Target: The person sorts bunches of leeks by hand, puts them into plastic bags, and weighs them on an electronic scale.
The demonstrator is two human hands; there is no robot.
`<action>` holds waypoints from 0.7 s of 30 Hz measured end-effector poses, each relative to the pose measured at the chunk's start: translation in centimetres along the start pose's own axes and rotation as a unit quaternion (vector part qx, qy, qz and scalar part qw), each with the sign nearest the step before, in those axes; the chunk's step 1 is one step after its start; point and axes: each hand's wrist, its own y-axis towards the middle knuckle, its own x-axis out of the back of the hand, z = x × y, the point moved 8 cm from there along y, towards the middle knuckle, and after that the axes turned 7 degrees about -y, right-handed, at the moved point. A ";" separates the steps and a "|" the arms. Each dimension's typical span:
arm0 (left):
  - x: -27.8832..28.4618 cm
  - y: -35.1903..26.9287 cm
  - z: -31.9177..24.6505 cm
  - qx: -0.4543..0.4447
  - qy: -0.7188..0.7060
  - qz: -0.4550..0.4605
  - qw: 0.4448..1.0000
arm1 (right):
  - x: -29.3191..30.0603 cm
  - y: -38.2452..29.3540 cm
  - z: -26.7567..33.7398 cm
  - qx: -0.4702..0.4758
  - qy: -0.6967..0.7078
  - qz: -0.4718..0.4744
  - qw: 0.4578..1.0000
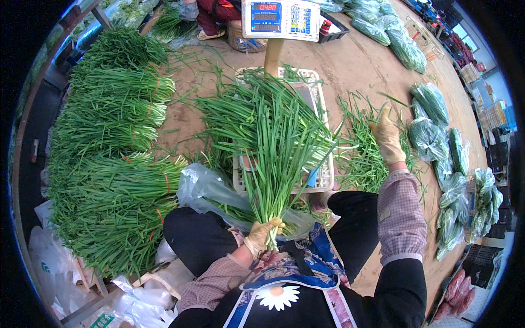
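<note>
My left hand (262, 238), in a tan glove, grips the pale stem ends of a bunch of green garlic chives (272, 168) in front of my lap. The leaves fan out away from me over a larger chive pile (262, 102). That pile lies on a digital scale with a white plastic crate (330, 172) around its base. My gloved right hand (387, 137) reaches out at the right, fingers apart, above loose chive trimmings (361, 164). A blurred single leaf (394, 99) is just beyond its fingertip, seemingly in the air.
Chive bundles with orange bands (115, 176) are stacked at the left. A clear plastic bag (213, 188) lies by my left knee. The scale's lit display (281, 18) stands ahead on a post. Bagged vegetables (428, 139) line the right side. Another person's leg (211, 18) shows at the top.
</note>
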 end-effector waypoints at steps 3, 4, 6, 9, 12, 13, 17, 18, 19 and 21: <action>0.4 0.5 0.4 0.003 0.014 -0.025 1.000 | -2.8 -0.3 7.5 0.020 0.311 0.088 0.946; 0.1 0.7 0.2 -0.023 0.035 -0.010 0.999 | -3.1 -0.6 11.3 0.113 0.357 0.071 0.925; 0.2 0.2 -0.1 -0.046 0.026 -0.010 0.999 | -2.6 -2.5 18.8 0.172 0.378 0.094 0.905; -0.3 -0.1 0.0 -0.037 0.026 -0.008 0.999 | -4.3 -3.7 23.9 0.255 0.170 0.052 0.950; -0.2 -0.1 -0.2 -0.049 0.035 -0.015 0.998 | -5.9 -4.3 26.3 0.214 0.089 0.037 0.972; -0.3 0.0 -0.1 -0.047 0.028 -0.009 0.998 | -6.3 -4.4 26.5 0.201 0.078 0.025 0.976; 0.2 0.0 -0.1 -0.042 0.032 -0.022 0.998 | -7.5 -3.3 26.7 0.237 0.108 0.124 0.957; -0.2 -0.1 -0.1 -0.035 0.032 -0.018 0.999 | -7.1 -2.8 26.7 0.258 0.149 0.077 0.952; -0.6 -0.1 -0.1 -0.028 0.033 -0.013 0.999 | -6.1 -3.0 26.0 0.276 0.174 -0.006 0.945; -0.7 -0.5 -0.3 -0.016 0.034 -0.028 0.999 | -6.1 -2.4 24.4 0.230 0.260 0.018 0.938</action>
